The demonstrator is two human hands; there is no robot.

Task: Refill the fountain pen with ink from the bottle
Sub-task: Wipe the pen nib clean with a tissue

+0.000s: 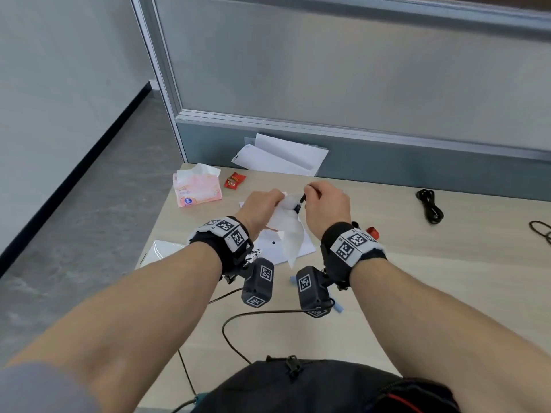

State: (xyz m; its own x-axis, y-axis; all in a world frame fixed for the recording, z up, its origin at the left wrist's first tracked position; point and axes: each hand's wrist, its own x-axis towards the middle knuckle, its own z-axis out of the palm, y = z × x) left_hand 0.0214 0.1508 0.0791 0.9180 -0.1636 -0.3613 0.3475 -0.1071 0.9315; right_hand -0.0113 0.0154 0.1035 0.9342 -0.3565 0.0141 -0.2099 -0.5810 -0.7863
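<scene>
My left hand (262, 208) is closed around a white tissue (290, 234) that hangs down over a white sheet of paper (272, 248) with a small ink dot. My right hand (326, 204) pinches a thin black fountain pen (301, 200), its lower end pressed into the tissue. Both hands meet above the middle of the light wooden desk (417, 278). Behind my right wrist a small red-topped object (372, 233) peeks out; it may be the ink bottle, mostly hidden.
A pink tissue pack (196, 189) and a red wrapper (234, 180) lie at the far left. White papers (280, 156) lean on the partition. Black cables (430, 205) lie at the right. A black bag (313, 389) sits at the near edge; a thin cable (232, 335) loops there.
</scene>
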